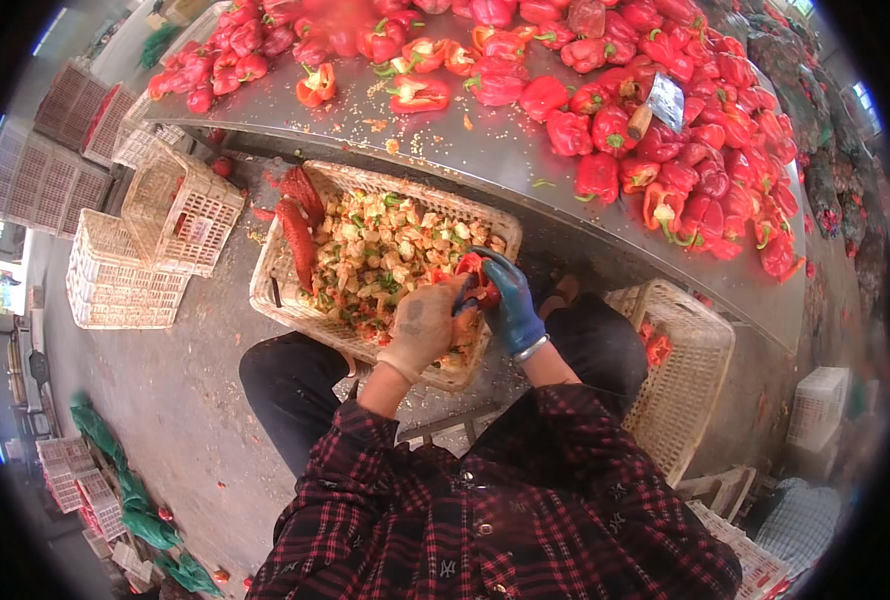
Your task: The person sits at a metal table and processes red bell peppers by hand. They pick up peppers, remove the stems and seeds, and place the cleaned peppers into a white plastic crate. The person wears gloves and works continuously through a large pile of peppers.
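A red bell pepper (473,268), cut open, is between my hands above the near right side of a white plastic crate (385,176). My left hand (424,321), in a pale glove with dark fingertips, grips it from the left. Around its right side curl the fingers of my right hand (510,301), in a blue glove. My fingers hide much of the pepper, and any small tool between them cannot be made out. Pale pepper cores and green stem bits (385,251) fill the crate. Two long dark-red pieces (296,240) lie over its left end.
Beyond the crate, a metal table (490,146) bears heaped red peppers (715,150) and cut pepper halves (420,94). On the heap rests a wooden-handled blade (667,101). Another crate (689,360) with red pieces stands right of my leg. Crates (126,277) stand on the floor at left.
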A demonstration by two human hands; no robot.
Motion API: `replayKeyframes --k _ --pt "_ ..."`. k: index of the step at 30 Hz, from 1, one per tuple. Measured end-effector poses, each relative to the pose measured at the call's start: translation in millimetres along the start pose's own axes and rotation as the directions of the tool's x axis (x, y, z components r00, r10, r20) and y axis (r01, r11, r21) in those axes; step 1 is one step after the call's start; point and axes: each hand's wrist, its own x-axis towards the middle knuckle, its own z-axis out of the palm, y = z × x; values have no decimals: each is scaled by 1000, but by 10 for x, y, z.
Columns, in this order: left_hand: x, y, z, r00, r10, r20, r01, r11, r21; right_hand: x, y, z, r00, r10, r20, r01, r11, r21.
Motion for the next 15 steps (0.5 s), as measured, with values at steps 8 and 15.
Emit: replayKeyframes --k 8,15 --pt "222 -335 388 973 -42 226 134 903 -408 -45 40 -93 997 -73 34 81 925 -370" --pt "-210 71 393 987 105 -124 -132 963 -233 85 234 -375 990 -127 -67 109 968 -227"
